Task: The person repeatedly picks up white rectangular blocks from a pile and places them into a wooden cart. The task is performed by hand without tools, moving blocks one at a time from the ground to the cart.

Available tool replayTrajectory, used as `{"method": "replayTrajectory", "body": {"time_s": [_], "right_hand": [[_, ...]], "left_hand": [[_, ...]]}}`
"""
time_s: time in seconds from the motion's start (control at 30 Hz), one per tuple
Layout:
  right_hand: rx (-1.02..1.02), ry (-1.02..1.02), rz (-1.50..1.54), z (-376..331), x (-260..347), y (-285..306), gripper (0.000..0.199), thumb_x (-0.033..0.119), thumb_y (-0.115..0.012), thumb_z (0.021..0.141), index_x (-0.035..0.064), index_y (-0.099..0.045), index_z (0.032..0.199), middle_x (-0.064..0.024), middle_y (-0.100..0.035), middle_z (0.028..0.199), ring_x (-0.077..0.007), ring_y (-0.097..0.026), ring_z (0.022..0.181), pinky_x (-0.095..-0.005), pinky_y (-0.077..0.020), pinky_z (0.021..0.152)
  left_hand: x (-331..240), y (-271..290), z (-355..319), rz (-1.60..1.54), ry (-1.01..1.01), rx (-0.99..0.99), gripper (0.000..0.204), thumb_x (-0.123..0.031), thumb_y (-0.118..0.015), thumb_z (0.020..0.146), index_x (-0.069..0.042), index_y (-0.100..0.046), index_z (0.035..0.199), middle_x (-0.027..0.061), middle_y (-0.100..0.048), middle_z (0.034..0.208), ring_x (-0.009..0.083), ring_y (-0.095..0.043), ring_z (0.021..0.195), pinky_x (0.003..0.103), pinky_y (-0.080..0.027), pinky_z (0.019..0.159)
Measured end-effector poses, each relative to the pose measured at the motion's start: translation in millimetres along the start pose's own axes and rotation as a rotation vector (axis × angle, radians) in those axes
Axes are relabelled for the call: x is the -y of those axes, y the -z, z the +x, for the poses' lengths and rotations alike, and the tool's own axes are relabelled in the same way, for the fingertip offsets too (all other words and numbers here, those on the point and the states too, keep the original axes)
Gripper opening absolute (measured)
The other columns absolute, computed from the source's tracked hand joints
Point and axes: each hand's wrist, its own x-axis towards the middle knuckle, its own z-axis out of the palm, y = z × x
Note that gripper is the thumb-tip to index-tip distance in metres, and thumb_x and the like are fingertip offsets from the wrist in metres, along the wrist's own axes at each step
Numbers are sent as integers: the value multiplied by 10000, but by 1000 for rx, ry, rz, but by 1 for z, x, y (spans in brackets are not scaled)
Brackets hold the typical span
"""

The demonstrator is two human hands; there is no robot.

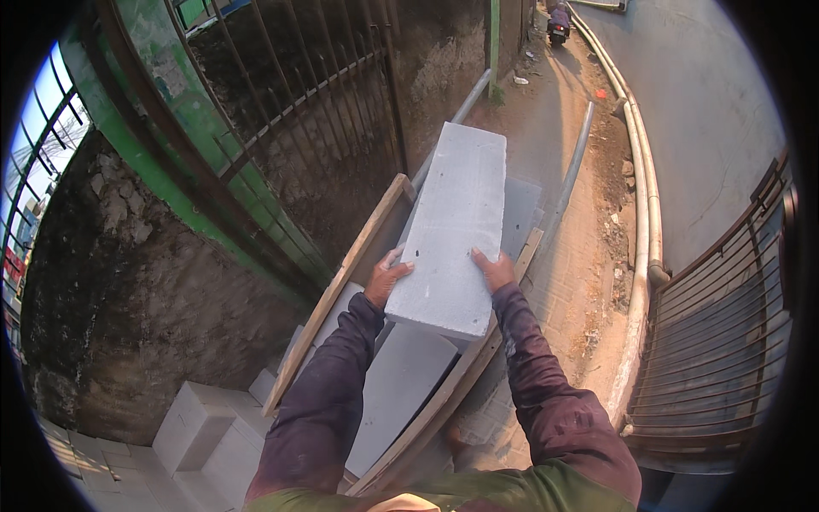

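Observation:
A long light-grey concrete block (pixel 454 222) is held between my two hands above a wooden-sided cart. My left hand (pixel 388 276) grips its left side near the close end, thumb on the top face. On the opposite side my right hand (pixel 494 271) presses with the thumb on top; the other fingers of both hands are mostly hidden along the block's sides. Below lies another grey block (pixel 401 388) inside the cart, between a left wooden rail (pixel 337 294) and a right wooden rail (pixel 444 408).
Two metal handles (pixel 576 158) reach forward from the cart. Stacked blocks (pixel 200 427) stand at the lower left beside a rough wall (pixel 128 316). Pale pipes (pixel 644 213) run along the right wall, near a barred gate (pixel 717 341). A motorcycle (pixel 558 30) is far up the lane.

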Motion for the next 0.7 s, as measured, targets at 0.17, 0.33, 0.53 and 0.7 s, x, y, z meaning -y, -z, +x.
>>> {"method": "replayTrajectory", "body": {"time_s": [0.17,0.33,0.53,0.7], "right_hand": [[-128,24,4,58,-43,11,655,328,-771,795,-89,-518,1232,-171,-644,1121,-230,-629,1002,-328,-491,900],[-294,-27,-172,82,-80,-23,881,368,-785,766,-129,-372,1364,-263,-523,1296,-327,-506,1226,-366,-383,1047],[-344,-57,-241,76,-124,-68,1030,412,-778,774,-106,-198,1450,-303,-344,1448,-376,-362,1356,-391,-290,1132],[-364,-60,-363,71,-156,-110,1051,399,-770,786,-67,-129,1476,-315,-332,1450,-420,-353,1354,-409,-287,1140]], "left_hand": [[20,11,72,80,147,112,705,-238,-662,854,-22,-359,1453,145,-579,1198,192,-611,1015,302,-488,880],[40,52,110,275,234,42,747,-315,-668,850,-29,-354,1464,175,-492,1362,241,-562,1147,322,-440,970],[59,87,61,681,175,-141,724,-364,-634,878,12,-377,1440,240,-415,1448,318,-448,1310,352,-358,1072],[156,65,-92,1113,199,-530,757,-397,-627,858,10,-356,1436,320,-339,1452,459,-286,1374,478,-232,1148]]}}
